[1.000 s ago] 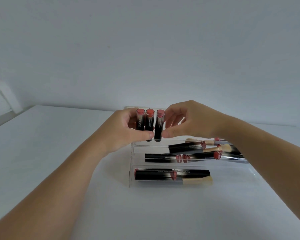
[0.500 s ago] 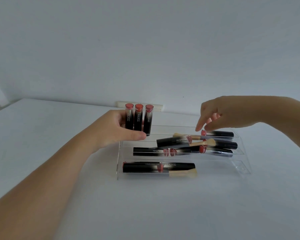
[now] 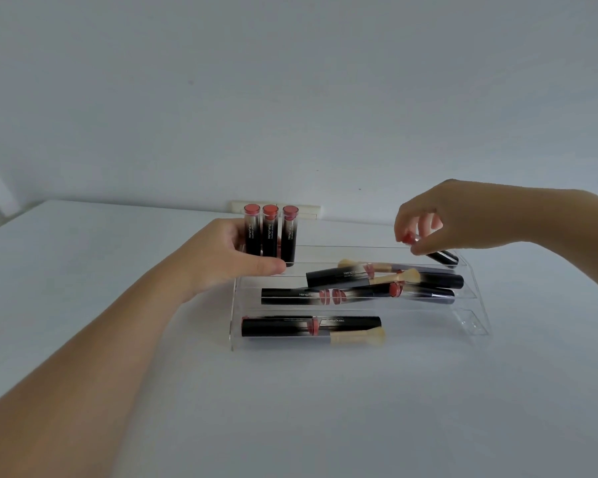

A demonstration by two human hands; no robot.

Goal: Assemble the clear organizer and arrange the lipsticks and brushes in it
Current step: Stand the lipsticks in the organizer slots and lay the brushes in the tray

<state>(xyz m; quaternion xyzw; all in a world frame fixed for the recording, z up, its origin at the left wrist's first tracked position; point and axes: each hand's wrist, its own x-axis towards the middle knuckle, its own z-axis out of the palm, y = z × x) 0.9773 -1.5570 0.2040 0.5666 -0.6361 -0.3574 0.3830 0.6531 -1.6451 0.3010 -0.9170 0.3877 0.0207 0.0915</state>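
Observation:
A clear stepped organizer [image 3: 470, 326] lies on the white table. Three black lipsticks with red tops [image 3: 270, 236] stand upright in its back left corner, and my left hand [image 3: 218, 257] wraps around them, thumb in front. At the back right, my right hand [image 3: 442, 215] pinches the red-capped end of a black lipstick [image 3: 442, 257] that is tilted, its far end resting in the back tier. Several more lipsticks [image 3: 335, 277] and tan-bristled brushes [image 3: 403, 276] lie crosswise in the middle tiers. In the front tier lie lipsticks [image 3: 277, 327] and a brush [image 3: 358, 337].
A white wall outlet strip [image 3: 308, 210] sits at the table's back edge behind the organizer. The wall rises close behind. Bare white tabletop [image 3: 325, 408] stretches in front of and to both sides of the organizer.
My right hand left the three upright lipsticks, crossed to the back right and closed on a lying lipstick, tilting its red end up. My left hand stays on the upright three.

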